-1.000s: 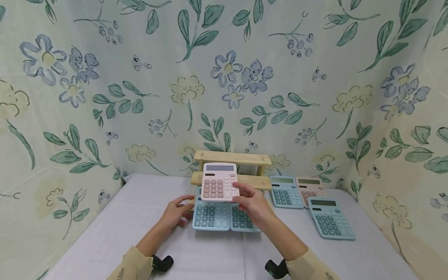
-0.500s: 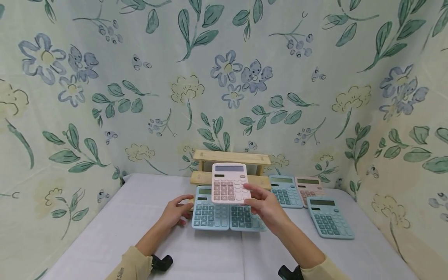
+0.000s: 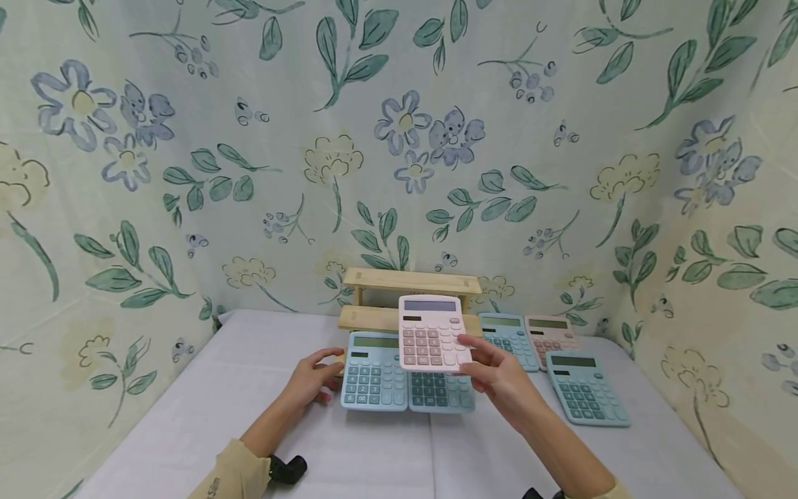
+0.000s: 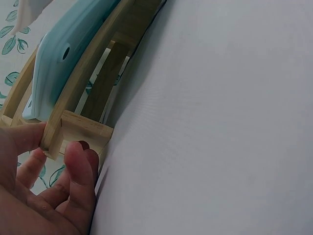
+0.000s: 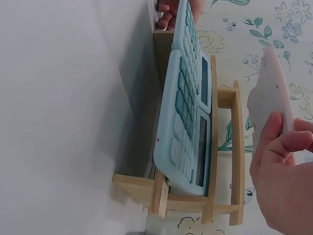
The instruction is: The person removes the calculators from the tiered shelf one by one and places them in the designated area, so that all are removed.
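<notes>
My right hand (image 3: 501, 378) pinches a pink calculator (image 3: 430, 346) by its lower right edge, thumb and fingers on opposite faces. It is held up in front of a wooden rack (image 3: 368, 319), keys facing me, and seen edge-on in the right wrist view. Two light-blue calculators lean side by side on the rack's front tier: the left one (image 3: 374, 381), and the right one (image 3: 441, 396), partly covered by the pink one. My left hand (image 3: 309, 380) holds the left end of the rack, its fingertips on the front rail (image 4: 56, 132) in the left wrist view.
Right of the rack lie a light-blue calculator (image 3: 508, 339), a pink calculator (image 3: 551, 334) and another light-blue calculator (image 3: 589, 391) nearer me. Behind, the rack has a raised rear rail (image 3: 411, 279). A white cloth (image 3: 368, 457) covers the table, with floral fabric (image 3: 399, 138) hanging around it.
My right hand has carried the pink calculator to the right and slightly down, from over the left light-blue calculator to between the two. My left hand has stayed at the rack's end.
</notes>
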Tool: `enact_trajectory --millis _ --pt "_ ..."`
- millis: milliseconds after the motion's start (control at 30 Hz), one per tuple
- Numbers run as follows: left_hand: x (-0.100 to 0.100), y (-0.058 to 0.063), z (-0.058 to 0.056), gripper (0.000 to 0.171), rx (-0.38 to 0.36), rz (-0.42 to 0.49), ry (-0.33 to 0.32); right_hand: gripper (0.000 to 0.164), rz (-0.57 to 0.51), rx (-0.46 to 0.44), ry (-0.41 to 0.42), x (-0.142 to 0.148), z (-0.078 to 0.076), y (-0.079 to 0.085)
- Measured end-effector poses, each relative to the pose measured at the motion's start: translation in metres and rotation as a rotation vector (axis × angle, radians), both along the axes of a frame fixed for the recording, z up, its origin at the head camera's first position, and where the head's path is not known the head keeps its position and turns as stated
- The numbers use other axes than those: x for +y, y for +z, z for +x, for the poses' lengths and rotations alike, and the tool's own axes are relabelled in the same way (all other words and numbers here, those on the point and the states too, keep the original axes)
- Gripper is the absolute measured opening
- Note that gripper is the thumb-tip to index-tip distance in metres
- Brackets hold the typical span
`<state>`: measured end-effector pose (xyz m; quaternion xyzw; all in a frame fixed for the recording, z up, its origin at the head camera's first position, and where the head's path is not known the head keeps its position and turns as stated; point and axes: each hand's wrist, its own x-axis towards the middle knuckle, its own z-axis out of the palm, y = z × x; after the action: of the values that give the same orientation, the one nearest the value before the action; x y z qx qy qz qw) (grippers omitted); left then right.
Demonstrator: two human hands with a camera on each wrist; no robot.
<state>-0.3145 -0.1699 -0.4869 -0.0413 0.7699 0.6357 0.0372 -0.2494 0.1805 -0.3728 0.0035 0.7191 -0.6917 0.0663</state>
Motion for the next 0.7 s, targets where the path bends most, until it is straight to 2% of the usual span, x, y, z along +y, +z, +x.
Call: enact_trajectory --millis 700 --pt "0.0 -0.001 0.0 0.042 -0.008 -0.006 0.003 0.057 0.043 -0.045 -0.079 0.056 0.018 -0.003"
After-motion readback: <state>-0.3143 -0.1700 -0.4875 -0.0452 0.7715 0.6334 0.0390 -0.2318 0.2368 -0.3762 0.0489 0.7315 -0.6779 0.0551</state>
